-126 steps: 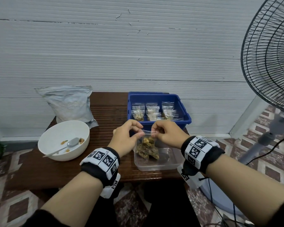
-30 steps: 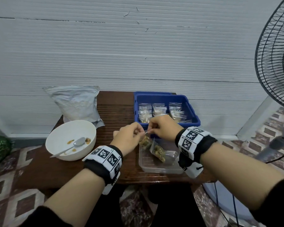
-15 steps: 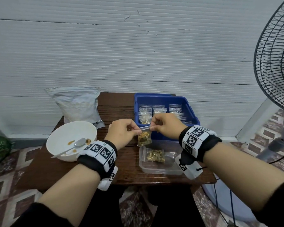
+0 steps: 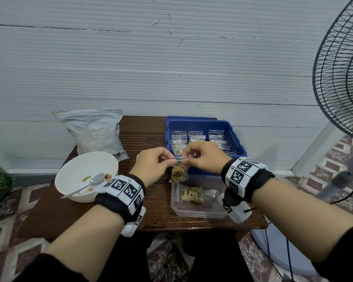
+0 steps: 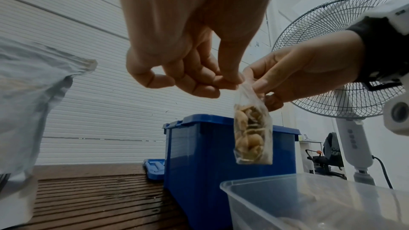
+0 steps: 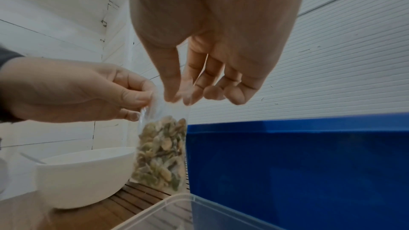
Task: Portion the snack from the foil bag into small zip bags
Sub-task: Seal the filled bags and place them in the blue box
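Pinched at the top edge from both sides: small zip bag (image 4: pixel 179 173) of snack, left hand (image 4: pixel 152 166) on one corner, right hand (image 4: pixel 204 157) on the other, thumb and forefinger closed on the strip, remaining fingers loosely curled. Hangs upright in the air, clear of the table (image 4: pixel 151 137), just in front of the blue bin (image 4: pixel 238 148). Seal state not readable; strip hidden under fingertips (image 5: pixel 228 80).

Just below and in front of the blue bin: clear plastic tub (image 4: pixel 200 210), one filled zip bag (image 4: pixel 192 194) lying flat inside. Tub's right end covered by the right wristband.

Inside the blue bin: rows of small zip bags (image 4: pixel 196 135), near rows blocked by the hands, count unclear.

Left of the blue bin: foil bag (image 4: pixel 94 132) upright against the wall; mouth hard to make out. Nearer, white bowl (image 4: pixel 86 174) with spoon (image 4: pixel 86 185) and a few snack pieces, rim partly behind the left wristband.

Right of the blue bin: standing fan (image 4: pixel 342 78), cut off by the frame edge.
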A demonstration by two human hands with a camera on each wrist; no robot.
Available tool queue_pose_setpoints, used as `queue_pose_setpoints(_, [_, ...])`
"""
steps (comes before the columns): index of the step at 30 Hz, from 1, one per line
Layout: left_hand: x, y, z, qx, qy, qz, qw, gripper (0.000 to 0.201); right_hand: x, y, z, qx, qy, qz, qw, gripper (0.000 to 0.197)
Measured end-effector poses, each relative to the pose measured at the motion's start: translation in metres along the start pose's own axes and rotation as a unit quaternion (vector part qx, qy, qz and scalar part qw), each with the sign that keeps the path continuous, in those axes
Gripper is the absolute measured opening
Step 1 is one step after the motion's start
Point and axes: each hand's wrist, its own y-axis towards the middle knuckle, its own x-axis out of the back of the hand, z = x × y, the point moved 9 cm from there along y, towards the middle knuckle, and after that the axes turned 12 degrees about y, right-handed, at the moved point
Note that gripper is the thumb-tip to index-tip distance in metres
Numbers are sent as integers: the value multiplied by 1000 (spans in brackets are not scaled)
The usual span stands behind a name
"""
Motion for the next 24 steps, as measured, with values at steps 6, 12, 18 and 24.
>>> queue_pose_setpoints(6, [-9, 1, -2, -16, 14, 26, 999, 20, -3, 0, 1, 14, -7, 11, 1000, 8])
queue_pose_setpoints(12, [-4, 1, 1, 4, -29, 13, 999, 17, -6, 2, 2, 8, -13, 27, 1000, 6])
queue_pose_setpoints(18, [-1, 4, 7, 27, -62, 1, 998, 15, 9, 11, -3, -36, 11, 28, 999, 9])
queue_pose_setpoints(24, [0, 20, 38, 88, -96, -33, 991, 29, 56, 31, 5, -49, 88, -35, 994, 6])
